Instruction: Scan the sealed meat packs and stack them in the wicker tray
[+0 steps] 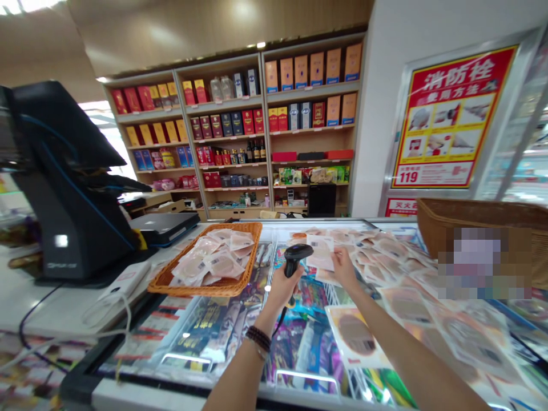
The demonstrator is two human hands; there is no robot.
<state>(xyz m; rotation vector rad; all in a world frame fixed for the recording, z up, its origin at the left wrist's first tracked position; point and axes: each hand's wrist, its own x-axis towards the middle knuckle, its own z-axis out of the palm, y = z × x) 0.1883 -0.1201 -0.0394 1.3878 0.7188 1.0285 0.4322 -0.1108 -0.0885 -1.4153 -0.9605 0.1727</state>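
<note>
My left hand (pixel 281 284) is wrapped round the handle of a black barcode scanner (pixel 297 253), its head tilted toward the right. A dark cord hangs below the grip. In my right hand (pixel 343 266) is the edge of a flat, clear packet (pixel 319 251) with a small label, pinched between the fingers. The scanner's head is close to the packet's left side; whether they touch I cannot tell. Many similar packets (pixel 400 305) lie spread over the glass freezer top to the right. An orange wicker basket (pixel 160 282) on the left holds more of them.
Beneath the glass top (pixel 184 331) are wrapped frozen goods. A black checkout terminal (pixel 68 217) and a flat scale (pixel 166 225) stand left, with loose cables nearby. A brown basket (pixel 471 220) is at right. Shelves of boxes (pixel 248 123) line the back wall.
</note>
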